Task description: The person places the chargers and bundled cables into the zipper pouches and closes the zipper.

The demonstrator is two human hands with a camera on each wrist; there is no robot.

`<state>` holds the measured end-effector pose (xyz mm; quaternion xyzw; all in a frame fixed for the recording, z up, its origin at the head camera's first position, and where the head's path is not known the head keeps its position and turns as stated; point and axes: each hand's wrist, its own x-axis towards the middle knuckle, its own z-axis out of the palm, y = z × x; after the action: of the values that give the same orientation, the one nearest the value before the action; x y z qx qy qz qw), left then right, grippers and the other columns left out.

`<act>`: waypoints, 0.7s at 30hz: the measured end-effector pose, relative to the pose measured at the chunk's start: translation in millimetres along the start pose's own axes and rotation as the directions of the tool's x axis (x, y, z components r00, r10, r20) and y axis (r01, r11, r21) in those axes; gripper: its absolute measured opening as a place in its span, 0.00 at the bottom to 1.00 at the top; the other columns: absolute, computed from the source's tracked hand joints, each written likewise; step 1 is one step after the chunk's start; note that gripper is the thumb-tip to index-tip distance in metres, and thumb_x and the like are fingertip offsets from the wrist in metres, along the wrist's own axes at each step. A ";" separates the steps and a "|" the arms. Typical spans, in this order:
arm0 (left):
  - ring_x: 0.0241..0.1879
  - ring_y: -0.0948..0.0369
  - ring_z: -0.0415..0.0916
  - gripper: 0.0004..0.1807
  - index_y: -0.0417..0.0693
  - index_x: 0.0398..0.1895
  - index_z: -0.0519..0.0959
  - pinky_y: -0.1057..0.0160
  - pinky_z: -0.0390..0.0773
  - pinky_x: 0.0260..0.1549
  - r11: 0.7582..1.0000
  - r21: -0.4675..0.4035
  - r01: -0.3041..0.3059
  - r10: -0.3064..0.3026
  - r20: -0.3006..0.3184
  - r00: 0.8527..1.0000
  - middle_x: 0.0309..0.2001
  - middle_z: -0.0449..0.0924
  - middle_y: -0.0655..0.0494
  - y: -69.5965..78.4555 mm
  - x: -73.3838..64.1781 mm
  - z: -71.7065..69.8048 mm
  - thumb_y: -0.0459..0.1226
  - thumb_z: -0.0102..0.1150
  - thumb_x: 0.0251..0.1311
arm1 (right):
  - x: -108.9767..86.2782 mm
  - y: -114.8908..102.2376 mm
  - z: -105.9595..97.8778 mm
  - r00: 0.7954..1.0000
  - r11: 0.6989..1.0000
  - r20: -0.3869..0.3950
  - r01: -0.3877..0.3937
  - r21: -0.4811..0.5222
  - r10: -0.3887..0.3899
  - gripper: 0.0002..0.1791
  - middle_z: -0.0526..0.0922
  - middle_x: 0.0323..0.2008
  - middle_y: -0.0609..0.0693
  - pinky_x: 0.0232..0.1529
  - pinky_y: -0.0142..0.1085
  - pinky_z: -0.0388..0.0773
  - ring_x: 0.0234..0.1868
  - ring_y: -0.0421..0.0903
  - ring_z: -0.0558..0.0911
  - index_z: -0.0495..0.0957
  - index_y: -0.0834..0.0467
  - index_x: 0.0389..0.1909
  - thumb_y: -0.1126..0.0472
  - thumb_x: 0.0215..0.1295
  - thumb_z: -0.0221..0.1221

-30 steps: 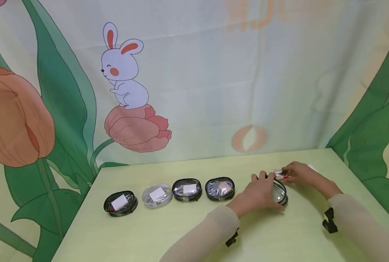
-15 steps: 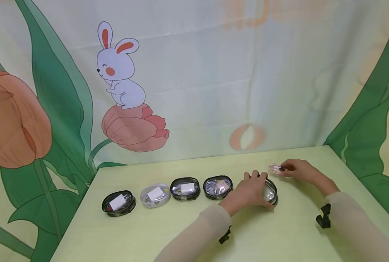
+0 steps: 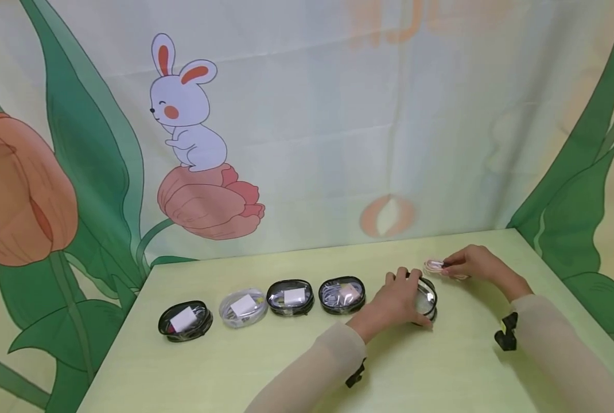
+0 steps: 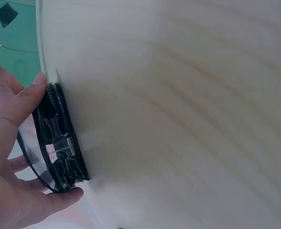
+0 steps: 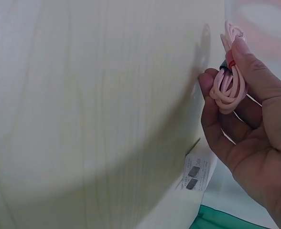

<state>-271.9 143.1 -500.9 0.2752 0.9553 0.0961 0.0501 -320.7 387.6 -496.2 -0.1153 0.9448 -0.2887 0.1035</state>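
Note:
My left hand (image 3: 397, 299) grips a clear oval zip pouch (image 3: 427, 299) with black trim at the right end of a row. In the left wrist view, thumb and fingers span the pouch (image 4: 59, 143), which touches the table. Behind it, my right hand (image 3: 480, 265) pinches a coiled pale pink cable (image 3: 433, 266). Thumb and fingers hold the cable (image 5: 229, 90) near a red piece and a dark tie in the right wrist view. The far side of the left pouch is hidden under my fingers.
To the left stand several oval pouches with cables and plug blocks: two black-trimmed ones (image 3: 342, 295) (image 3: 290, 297), a white-trimmed one (image 3: 243, 308) and another black-trimmed one (image 3: 185, 321). A white charger block (image 5: 198, 169) with printed text lies near my right hand. A printed cloth backdrop (image 3: 307, 143) hangs behind.
My right hand has drawn the pink cable slightly back, away from the pouch. My left hand keeps its grip on the pouch. The head view has shifted a little.

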 end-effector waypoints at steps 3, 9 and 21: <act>0.57 0.55 0.68 0.59 0.56 0.71 0.61 0.64 0.79 0.45 1.000 -0.014 -0.003 0.003 -0.011 1.000 0.63 0.67 0.53 0.2 0.5 2.2 0.65 0.80 0.36 | 1.2 -0.5 0.2 1.000 1.000 -0.001 -0.004 0.000 0.004 0.23 0.85 0.51 0.66 0.35 0.36 0.77 0.40 0.46 0.80 0.84 0.67 0.54 0.53 0.67 0.67; 0.53 0.57 0.70 0.57 0.56 0.70 0.59 0.64 0.79 0.42 1.000 0.006 0.003 -0.003 -0.013 1.000 0.59 0.68 0.54 0.6 0.8 3.4 0.65 0.78 0.38 | 1.0 -3.8 0.3 1.000 1.000 0.000 0.014 -0.020 -0.014 0.21 0.87 0.47 0.63 0.36 0.37 0.78 0.40 0.45 0.82 0.86 0.66 0.50 0.54 0.66 0.68; 0.52 0.56 0.71 0.60 0.58 0.72 0.57 0.62 0.80 0.39 1.000 0.017 0.011 -0.011 -0.007 1.000 0.59 0.68 0.54 1.2 1.6 3.4 0.66 0.77 0.37 | -9.5 -15.6 2.8 0.998 0.998 0.001 0.069 -0.014 -0.069 0.22 0.90 0.39 0.55 0.33 0.36 0.75 0.33 0.40 0.79 0.86 0.66 0.49 0.52 0.64 0.69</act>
<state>-272.2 145.5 -504.1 0.2700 0.9577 0.0886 0.0453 -308.5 376.2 -488.4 -0.1485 0.9422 -0.2855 0.0928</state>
